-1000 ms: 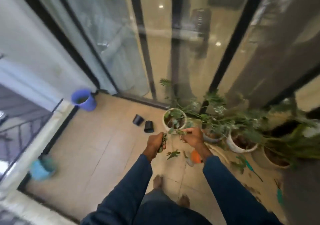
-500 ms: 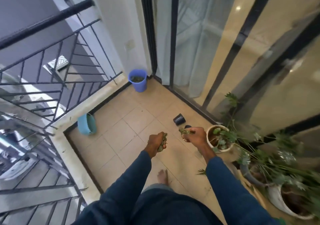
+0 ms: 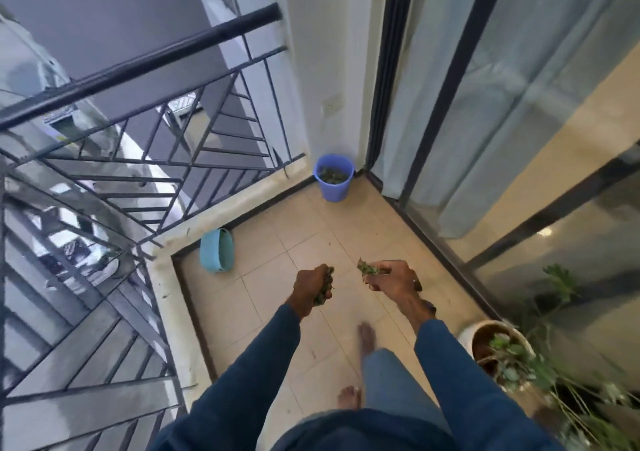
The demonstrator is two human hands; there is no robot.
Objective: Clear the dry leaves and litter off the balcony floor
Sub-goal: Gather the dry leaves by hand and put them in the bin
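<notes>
My left hand (image 3: pixel 311 289) grips a bunch of dry leaves (image 3: pixel 327 282) in a fist above the tiled balcony floor (image 3: pixel 277 298). To its right, my right hand (image 3: pixel 391 277) holds a second clump of green leaves (image 3: pixel 369 269) that sticks out to the left of the fingers. Both hands hover at about the same height, a short gap between them. A blue bucket (image 3: pixel 334 182) with leaves inside stands in the far corner, well ahead of both hands.
A light-blue basin (image 3: pixel 216 249) leans against the low kerb under the black metal railing (image 3: pixel 138 159) on the left. Glass sliding doors (image 3: pixel 485 138) run along the right. A white plant pot (image 3: pixel 498 346) with greenery sits at the right. My bare feet (image 3: pixel 367 341) stand on the tiles.
The view has swung left and forward, away from the pots toward the corner. The blue bucket now lies straight ahead and closer. Both hands still hold their leaves.
</notes>
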